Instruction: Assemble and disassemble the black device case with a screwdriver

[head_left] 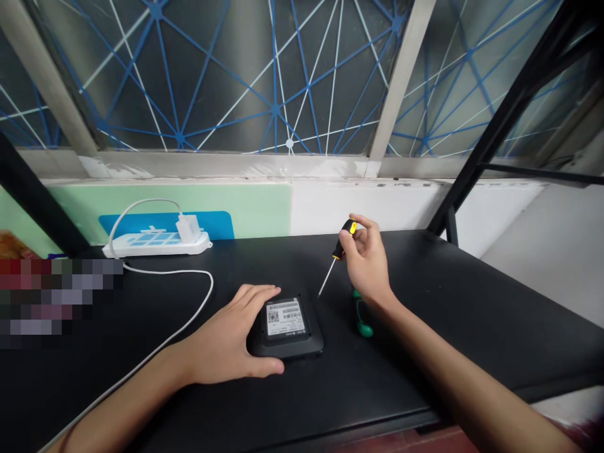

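A flat black electronic device (311,333) lies on the dark table, with a white label (285,316) bearing a QR code and barcodes on its upper face. My left hand (231,336) grips it from the left, fingers along the far edge and thumb along the near edge. In my right hand (365,255) is a black and yellow screwdriver (337,248), held by its handle between thumb and fingers. Its thin shaft slants down and left; the tip is close to the device's right edge, apparently apart from it. Below my right wrist sits a green object (364,328), partly hidden by the forearm.
A white power strip (155,243) with a plugged-in white charger (189,228) stands at the back left. From it a white cable (207,296) runs across the table's left side. Black frame posts (472,157) rise at both sides, before a patterned window.
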Tool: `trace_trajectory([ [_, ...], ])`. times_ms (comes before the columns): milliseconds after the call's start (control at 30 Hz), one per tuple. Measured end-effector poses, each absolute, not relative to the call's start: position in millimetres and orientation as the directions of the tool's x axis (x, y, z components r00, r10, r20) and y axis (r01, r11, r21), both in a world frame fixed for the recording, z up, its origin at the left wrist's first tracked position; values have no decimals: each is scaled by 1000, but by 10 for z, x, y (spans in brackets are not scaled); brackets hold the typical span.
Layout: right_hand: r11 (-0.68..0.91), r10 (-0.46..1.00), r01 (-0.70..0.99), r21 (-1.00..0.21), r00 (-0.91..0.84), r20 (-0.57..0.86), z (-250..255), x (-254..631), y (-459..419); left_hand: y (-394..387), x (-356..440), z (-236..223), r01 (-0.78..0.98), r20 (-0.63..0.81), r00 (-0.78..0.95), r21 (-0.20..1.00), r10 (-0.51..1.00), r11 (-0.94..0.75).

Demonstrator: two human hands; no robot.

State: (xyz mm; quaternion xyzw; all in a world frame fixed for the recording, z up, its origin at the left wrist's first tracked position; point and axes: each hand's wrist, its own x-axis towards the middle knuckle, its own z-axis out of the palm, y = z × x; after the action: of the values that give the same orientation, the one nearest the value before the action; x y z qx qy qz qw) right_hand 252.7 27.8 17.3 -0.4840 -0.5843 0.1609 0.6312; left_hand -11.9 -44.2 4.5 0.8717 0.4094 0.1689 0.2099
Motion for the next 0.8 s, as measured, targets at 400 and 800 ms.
trace_trajectory([
  [400,272,938,916,-293,-185,292,-50,2493,269,-394,-179,37,665,114,599,481,793,-571],
  [800,119,920,947,-297,7,391,166,3014,-192,-395,-155,83,661,90,595,511,799,-549],
])
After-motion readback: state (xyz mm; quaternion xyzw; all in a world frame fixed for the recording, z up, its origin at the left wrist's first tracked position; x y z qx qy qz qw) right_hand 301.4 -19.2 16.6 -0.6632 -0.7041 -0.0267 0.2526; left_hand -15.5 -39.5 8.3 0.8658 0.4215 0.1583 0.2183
